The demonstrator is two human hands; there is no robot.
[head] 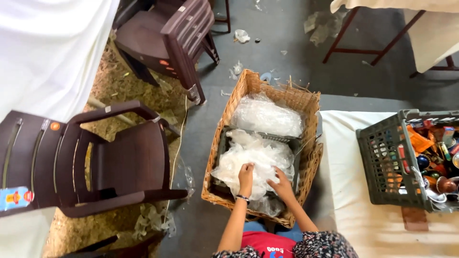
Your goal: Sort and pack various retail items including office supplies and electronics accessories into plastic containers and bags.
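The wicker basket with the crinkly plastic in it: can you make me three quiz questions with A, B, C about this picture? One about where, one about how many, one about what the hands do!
1. Where does the wicker basket stand?
A. On the floor beside the white table
B. On a chair
C. Inside the grey crate

2. How many brown plastic chairs show?
A. One
B. Two
C. Five

3. What are the two hands doing?
A. Hanging free
B. Both in the clear plastic wrap
C. Holding the grey crate

Answers:
1 A, it sits on the grey floor left of the white table.
2 B, one near, one farther.
3 B, left hand and right hand press into the plastic wrap.
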